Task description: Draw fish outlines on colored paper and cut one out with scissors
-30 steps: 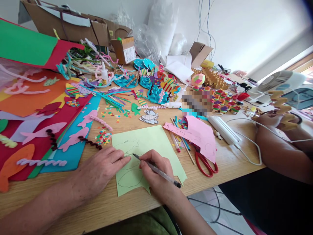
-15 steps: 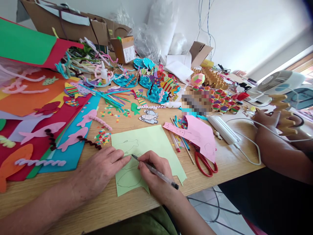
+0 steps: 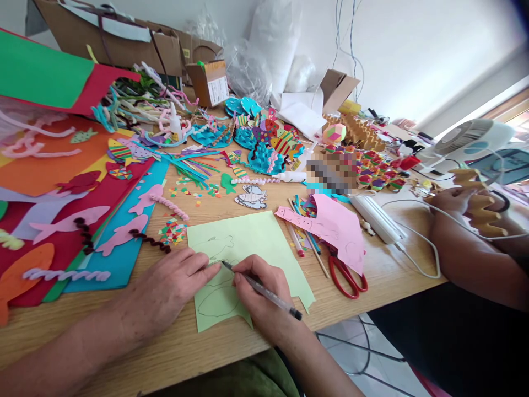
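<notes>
A light green sheet of paper (image 3: 264, 237) with fish outlines drawn on it lies at the table's front edge. My right hand (image 3: 264, 295) is closed round a pen (image 3: 273, 298), its tip touching the paper among the outlines. My left hand (image 3: 173, 286) rests flat on the sheet's left side, fingers stretched toward the pen tip and holding nothing. Right of the sheet lie a pink paper (image 3: 339, 226) with drawn outlines and red-handled scissors (image 3: 346, 278), their blades hidden beneath it.
Pink fish cut-outs (image 3: 123, 234) and coloured sheets (image 3: 119, 264) lie at left. White fish pieces (image 3: 250, 197) sit beyond the paper. A white power strip (image 3: 378, 219) and its cable are at right. Another person's hands (image 3: 454, 201) hold yellow-brown wavy card (image 3: 485, 209).
The other person's hands and the wavy card have shifted slightly, the card now lower. My hands and the pen look almost unmoved.
</notes>
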Demonstrator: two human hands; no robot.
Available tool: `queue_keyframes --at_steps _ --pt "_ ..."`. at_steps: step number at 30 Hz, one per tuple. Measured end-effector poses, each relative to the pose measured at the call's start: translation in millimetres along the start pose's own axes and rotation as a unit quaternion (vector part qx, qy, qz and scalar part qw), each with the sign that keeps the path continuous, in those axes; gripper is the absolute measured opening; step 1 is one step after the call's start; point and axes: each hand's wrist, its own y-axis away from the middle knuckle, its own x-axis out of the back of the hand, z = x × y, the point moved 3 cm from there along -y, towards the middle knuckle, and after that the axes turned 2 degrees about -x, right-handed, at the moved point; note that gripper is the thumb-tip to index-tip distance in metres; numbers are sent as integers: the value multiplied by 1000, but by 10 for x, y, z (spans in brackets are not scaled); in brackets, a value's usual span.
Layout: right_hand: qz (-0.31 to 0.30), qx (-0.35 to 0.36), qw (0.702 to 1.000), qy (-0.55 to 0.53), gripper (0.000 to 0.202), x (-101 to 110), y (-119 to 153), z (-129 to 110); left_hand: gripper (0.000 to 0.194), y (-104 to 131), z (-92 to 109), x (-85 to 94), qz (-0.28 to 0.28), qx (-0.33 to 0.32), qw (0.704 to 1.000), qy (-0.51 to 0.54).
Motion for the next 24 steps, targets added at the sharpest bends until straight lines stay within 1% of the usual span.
queue_keyframes --at_steps 3,18,24 --pt "8 -9 1000 -3 9 1 3 9 38 14 -5 -12 -2 6 1000 2" --pt "11 5 1000 2 9 13 -9 -8 39 18 -9 -21 -5 15 1000 15" --pt "23 4 1000 9 10 10 2 -5 37 9 -7 -12 5 14 1000 11"
